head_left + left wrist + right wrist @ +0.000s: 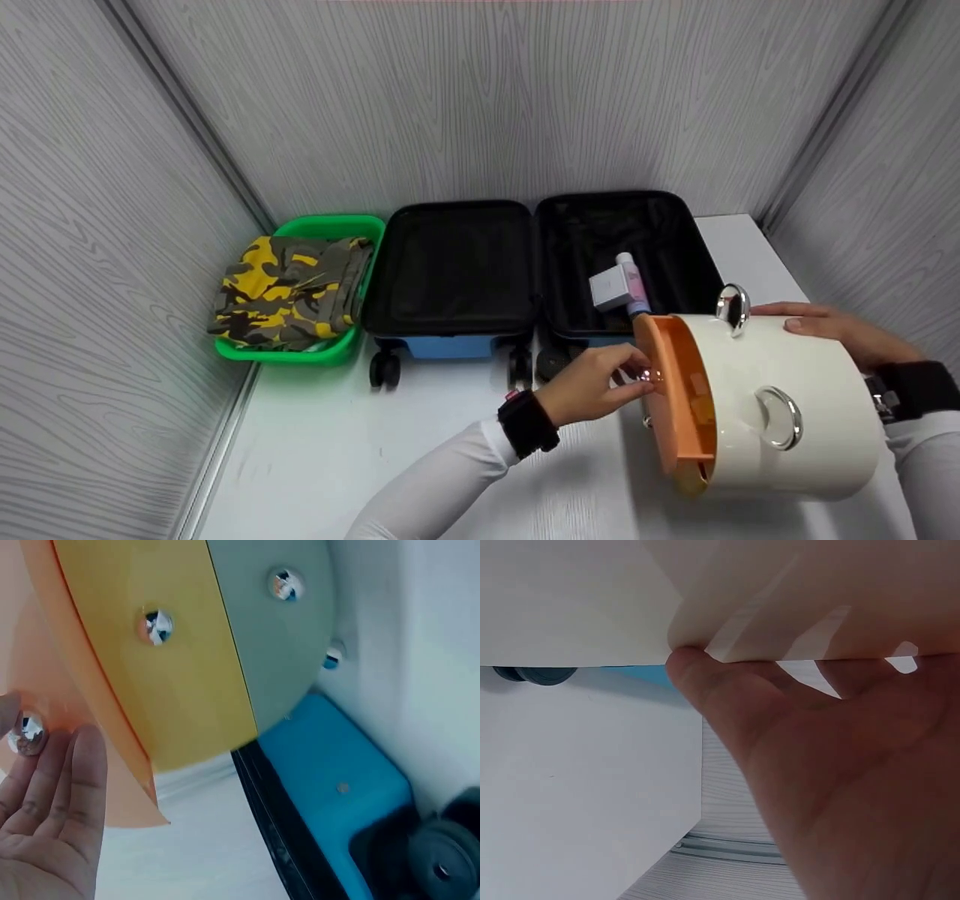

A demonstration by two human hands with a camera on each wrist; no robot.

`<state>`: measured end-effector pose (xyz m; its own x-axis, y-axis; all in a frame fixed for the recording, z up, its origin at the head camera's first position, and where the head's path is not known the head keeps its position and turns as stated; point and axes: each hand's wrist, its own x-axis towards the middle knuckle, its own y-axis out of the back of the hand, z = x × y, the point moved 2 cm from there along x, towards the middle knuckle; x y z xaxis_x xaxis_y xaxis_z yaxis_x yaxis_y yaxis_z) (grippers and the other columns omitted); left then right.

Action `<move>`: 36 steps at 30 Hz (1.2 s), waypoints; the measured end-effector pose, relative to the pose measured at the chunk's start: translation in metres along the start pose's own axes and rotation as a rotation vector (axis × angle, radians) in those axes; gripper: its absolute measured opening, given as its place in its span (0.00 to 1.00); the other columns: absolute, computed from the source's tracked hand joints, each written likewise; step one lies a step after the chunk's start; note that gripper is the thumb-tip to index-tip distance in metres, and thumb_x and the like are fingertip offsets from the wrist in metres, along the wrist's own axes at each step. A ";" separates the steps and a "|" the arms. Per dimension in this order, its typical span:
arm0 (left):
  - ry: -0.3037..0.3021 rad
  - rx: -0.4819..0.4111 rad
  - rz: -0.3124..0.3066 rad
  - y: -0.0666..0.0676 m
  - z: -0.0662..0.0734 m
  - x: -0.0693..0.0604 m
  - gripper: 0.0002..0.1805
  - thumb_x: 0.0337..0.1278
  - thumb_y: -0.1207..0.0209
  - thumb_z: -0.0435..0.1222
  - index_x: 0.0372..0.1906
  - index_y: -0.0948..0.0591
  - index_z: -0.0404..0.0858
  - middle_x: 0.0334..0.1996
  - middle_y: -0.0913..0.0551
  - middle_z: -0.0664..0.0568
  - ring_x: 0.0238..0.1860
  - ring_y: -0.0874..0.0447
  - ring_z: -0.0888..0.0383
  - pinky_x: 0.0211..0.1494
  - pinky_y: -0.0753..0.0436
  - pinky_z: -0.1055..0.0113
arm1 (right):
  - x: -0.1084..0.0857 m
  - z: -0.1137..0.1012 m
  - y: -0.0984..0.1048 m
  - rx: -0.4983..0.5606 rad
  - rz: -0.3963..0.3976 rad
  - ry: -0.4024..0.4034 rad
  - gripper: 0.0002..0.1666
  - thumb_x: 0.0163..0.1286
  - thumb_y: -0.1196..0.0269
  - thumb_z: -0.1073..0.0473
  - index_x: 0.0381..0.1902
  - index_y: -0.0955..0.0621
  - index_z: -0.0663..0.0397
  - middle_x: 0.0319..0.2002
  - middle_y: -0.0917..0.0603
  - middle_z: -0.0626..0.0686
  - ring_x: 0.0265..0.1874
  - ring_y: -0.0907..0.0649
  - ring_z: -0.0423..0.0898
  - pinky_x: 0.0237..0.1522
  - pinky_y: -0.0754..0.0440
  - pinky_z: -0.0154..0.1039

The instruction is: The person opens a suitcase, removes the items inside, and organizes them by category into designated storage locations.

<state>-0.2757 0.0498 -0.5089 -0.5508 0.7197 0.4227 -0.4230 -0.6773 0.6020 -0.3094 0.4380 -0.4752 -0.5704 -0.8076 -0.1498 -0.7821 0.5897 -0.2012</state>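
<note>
A cream storage box (795,397) with silver handles stands at the right in the head view. Its orange drawer (667,405) is partway out. My left hand (596,382) pinches that drawer's round silver knob (28,733) between thumb and fingers. Beside it, the left wrist view shows a yellow drawer (161,690) and a grey-green drawer (281,645), both with silver knobs. My right hand (844,334) rests with extended fingers against the box's far side; the right wrist view shows its thumb and fingers touching the box. Most of the drawer's inside is hidden.
An unfolded suitcase (459,337) with a black lining lies at the back. Its right half holds a white box (609,289) and a pink-and-white bottle (634,283). Folded camouflage clothing (289,292) fills a green basket (300,358) at the left. Walls enclose the table.
</note>
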 end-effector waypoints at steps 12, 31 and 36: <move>-0.001 0.039 -0.013 -0.024 0.008 0.025 0.12 0.77 0.33 0.37 0.54 0.17 0.32 0.47 0.09 0.45 0.47 0.09 0.57 0.51 0.18 0.83 | 0.003 0.002 -0.002 0.056 -0.026 0.003 0.38 0.89 0.73 0.68 0.83 0.30 0.42 0.66 0.13 0.52 0.55 0.09 0.46 0.50 0.09 0.43; 0.157 0.059 -0.119 -0.053 -0.023 0.007 0.10 0.70 0.28 0.38 0.50 0.12 0.39 0.43 0.04 0.52 0.40 0.09 0.74 0.44 0.20 0.87 | -0.004 -0.002 0.000 -0.059 0.016 -0.025 0.37 0.89 0.70 0.66 0.83 0.30 0.35 0.64 0.13 0.46 0.55 0.09 0.41 0.49 0.09 0.39; 0.206 0.001 -0.123 -0.042 -0.028 0.000 0.08 0.66 0.26 0.36 0.44 0.12 0.37 0.39 0.04 0.51 0.36 0.13 0.78 0.42 0.20 0.86 | -0.003 -0.003 0.000 -0.106 0.035 -0.033 0.37 0.89 0.68 0.66 0.83 0.29 0.34 0.64 0.12 0.46 0.54 0.09 0.41 0.48 0.08 0.40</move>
<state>-0.2774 0.0740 -0.5534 -0.6301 0.7505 0.1992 -0.4956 -0.5862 0.6409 -0.3082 0.4403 -0.4714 -0.5910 -0.7846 -0.1872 -0.7848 0.6130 -0.0916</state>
